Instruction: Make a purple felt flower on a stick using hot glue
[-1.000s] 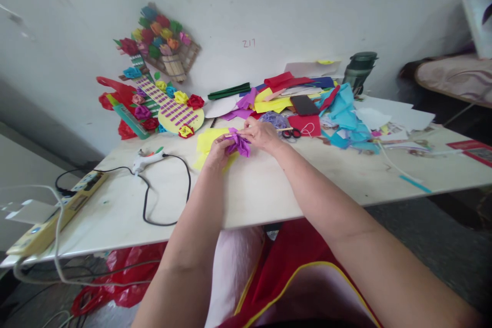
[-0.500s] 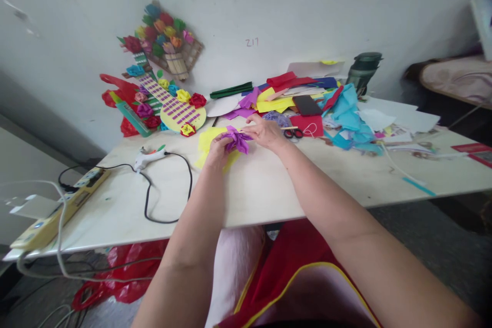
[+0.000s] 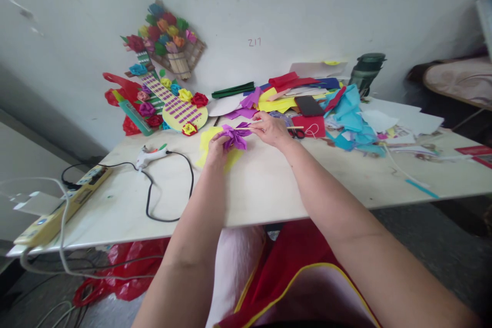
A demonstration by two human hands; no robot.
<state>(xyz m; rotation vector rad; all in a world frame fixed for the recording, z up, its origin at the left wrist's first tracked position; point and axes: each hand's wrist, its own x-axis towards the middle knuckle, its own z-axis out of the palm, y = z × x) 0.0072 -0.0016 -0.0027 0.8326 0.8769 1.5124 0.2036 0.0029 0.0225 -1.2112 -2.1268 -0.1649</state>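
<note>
Over the tabletop, left hand pinches purple paper, right hand thin stick; I'd fear tearing from overtwisting.

A pale table bears a glue gun, power strip and yellow paper.

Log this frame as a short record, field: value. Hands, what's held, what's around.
left hand: pinching crumpled purple paper
right hand: fingers on a thin stick that reaches the purple paper
under left hand: yellow sheet on the table
left of hands: white glue gun, power strip
back left: guitar-shaped craft with paper flowers
back right: coloured paper, dark phone-like slab, green bottle
beside stick: red-handled scissors, partly hidden
</note>
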